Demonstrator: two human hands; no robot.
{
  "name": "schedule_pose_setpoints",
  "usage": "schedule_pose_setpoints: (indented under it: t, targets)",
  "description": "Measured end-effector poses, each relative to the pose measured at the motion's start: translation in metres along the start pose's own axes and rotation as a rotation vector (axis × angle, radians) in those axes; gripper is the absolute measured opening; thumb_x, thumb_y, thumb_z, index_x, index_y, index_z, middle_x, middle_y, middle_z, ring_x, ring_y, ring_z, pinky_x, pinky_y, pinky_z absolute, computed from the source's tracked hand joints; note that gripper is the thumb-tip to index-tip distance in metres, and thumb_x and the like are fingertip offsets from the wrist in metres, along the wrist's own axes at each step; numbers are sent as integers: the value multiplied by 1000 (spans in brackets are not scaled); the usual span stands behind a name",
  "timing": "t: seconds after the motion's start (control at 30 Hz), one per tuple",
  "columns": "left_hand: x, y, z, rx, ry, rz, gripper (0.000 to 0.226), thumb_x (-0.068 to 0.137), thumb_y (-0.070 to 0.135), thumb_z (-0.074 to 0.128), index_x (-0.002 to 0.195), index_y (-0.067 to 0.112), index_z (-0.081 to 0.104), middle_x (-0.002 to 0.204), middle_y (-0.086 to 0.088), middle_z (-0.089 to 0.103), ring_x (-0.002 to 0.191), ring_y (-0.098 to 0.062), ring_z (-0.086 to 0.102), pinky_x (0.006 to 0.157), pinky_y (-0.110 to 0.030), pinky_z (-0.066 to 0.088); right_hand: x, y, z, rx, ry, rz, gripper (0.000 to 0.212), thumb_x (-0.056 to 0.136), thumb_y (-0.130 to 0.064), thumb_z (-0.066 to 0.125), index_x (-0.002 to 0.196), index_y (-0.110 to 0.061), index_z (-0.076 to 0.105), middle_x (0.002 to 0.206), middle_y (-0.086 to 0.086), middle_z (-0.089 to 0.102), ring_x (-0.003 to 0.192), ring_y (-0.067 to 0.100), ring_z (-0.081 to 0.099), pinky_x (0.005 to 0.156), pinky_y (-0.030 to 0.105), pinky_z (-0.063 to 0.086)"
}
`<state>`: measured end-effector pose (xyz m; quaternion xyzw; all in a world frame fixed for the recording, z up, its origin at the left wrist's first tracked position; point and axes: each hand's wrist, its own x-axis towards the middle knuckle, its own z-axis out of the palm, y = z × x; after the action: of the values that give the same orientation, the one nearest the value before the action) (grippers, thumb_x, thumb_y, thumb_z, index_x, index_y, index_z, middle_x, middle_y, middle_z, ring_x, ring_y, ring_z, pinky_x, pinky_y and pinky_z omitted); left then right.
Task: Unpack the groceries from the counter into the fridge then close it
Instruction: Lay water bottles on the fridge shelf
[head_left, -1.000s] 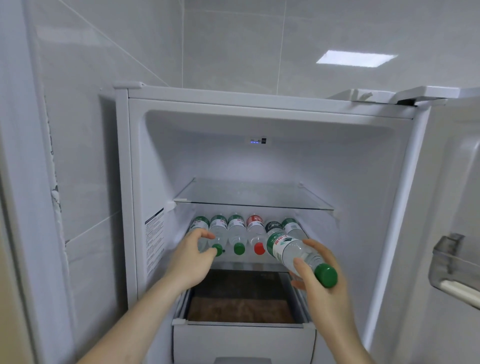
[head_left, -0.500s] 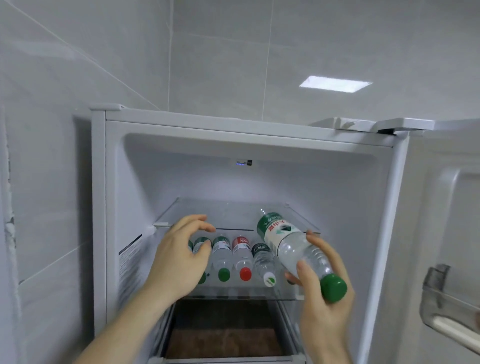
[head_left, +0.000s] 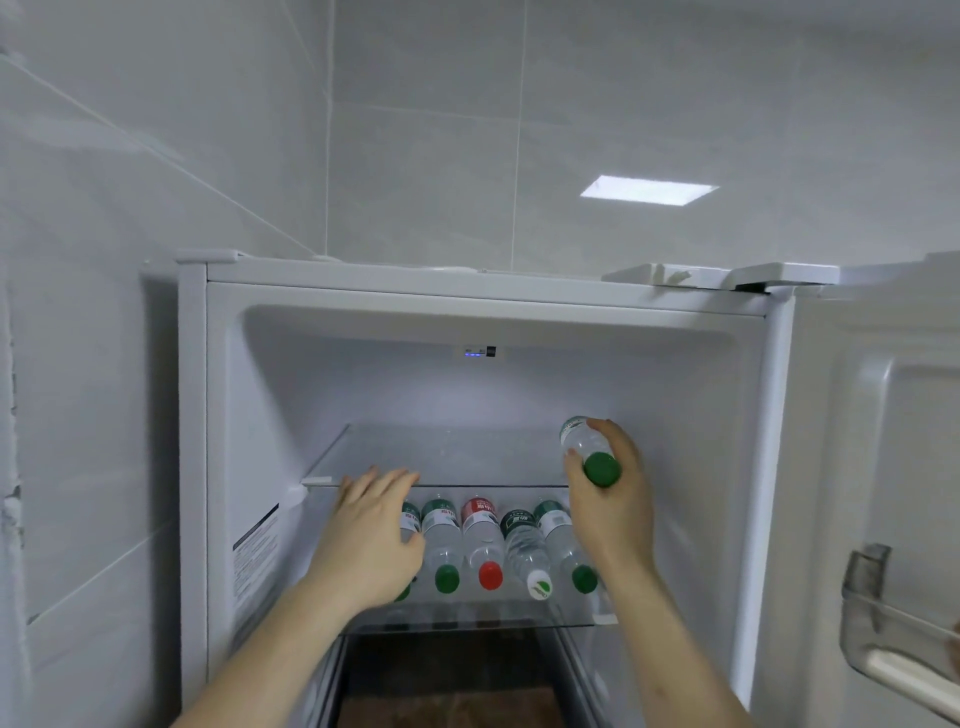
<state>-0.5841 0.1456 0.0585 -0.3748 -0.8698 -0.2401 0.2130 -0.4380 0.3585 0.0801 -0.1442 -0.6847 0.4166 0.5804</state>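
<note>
The white fridge (head_left: 197, 415) stands open in front of me. My right hand (head_left: 615, 499) grips a clear water bottle (head_left: 582, 441) with a green cap, lying at the right end of the upper glass shelf (head_left: 441, 457), cap toward me. My left hand (head_left: 369, 535) hovers with loose fingers at the front edge of that shelf, holding nothing. On the lower glass shelf (head_left: 498, 613) lie several water bottles (head_left: 483, 540) side by side, caps toward me, most green, one red, one white. My left hand hides the leftmost ones.
The fridge door (head_left: 883, 467) hangs open at the right, with a clear door bin (head_left: 883, 639) low on it. A drawer with a dark inside (head_left: 441, 691) sits under the lower shelf. Grey tiled walls close in on the left and behind.
My right hand has carried the bottle up and back onto the right end of the upper shelf. My left hand rose from the lower bottles to the upper shelf's edge. My view tilted upward.
</note>
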Motion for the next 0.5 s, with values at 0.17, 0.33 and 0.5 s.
schedule_pose_setpoints:
  t: [0.17, 0.33, 0.5]
  targets:
    - [-1, 1, -5, 4, -20, 10, 70, 97, 34, 53, 160, 29, 24, 168, 8, 24, 157, -19, 11, 129, -42, 0, 26, 13, 6, -590, -209, -79, 51, 96, -41, 67, 144, -44, 48, 158, -18, 44, 137, 25, 46, 114, 51, 36]
    - [-4, 2, -7, -16, -26, 10, 71, 97, 32, 54, 161, 29, 22, 169, 7, 22, 157, -19, 9, 127, -41, -1, 38, 17, 15, -669, -148, 17, 59, 95, -41, 69, 150, -36, 49, 163, -6, 42, 137, 34, 48, 113, 48, 33]
    - [-3, 3, -8, -28, -33, 6, 73, 96, 28, 53, 162, 29, 20, 170, 8, 18, 158, -18, 5, 125, -39, -5, 36, 19, 18, -530, -69, 12, 55, 93, -20, 75, 145, -20, 59, 156, 10, 50, 141, 31, 49, 116, 42, 39]
